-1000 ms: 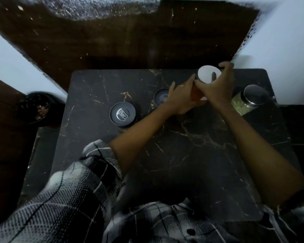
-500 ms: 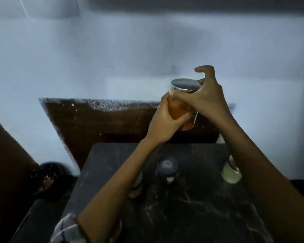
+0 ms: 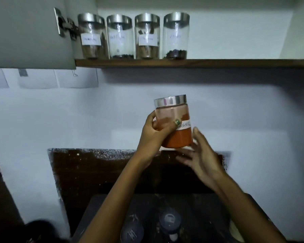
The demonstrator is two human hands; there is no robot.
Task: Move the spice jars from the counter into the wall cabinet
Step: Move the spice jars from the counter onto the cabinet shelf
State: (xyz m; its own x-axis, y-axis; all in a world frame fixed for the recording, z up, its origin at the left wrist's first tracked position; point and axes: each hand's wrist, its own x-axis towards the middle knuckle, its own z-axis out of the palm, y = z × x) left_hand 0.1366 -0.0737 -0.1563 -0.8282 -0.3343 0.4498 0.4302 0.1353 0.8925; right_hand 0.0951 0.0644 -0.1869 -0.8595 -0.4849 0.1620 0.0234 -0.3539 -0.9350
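Now the jar of orange-red powder (image 3: 174, 126) was raised well clear of the bench (image 3: 98, 204), where a second earlier it had been gripped low over the dark marble top, and half a second earlier it had been only partly lifted with both hands wrapped round it. The view had tilted up with it, bringing the wall cabinet shelf (image 3: 200, 63) into sight. The left hand (image 3: 154, 135) gripped the jar, its fingers (image 3: 172, 124) curled across the glass front, one wearing a green-stoned ring. The right hand (image 3: 202, 156) had let go; its fingers were straight and spread just beside and below the jar's base, and whether they brushed it could not be told. This suggested the carry was passing to one hand, with the lift to the shelf probably next. The jar stood about midway between bench and shelf, nearly upright with a slight tilt. It was clear glass with a shiny steel lid, roughly two-thirds full, with a white handwritten label partly covered by the fingers. On the shelf four similar steel-lidded labelled jars (image 3: 132, 36) stood in a row at the left, beside the open cabinet door (image 3: 28, 32); bare shelf showed to their right. Below, at least two dark-lidded jars (image 3: 169, 220) waited on the bench.
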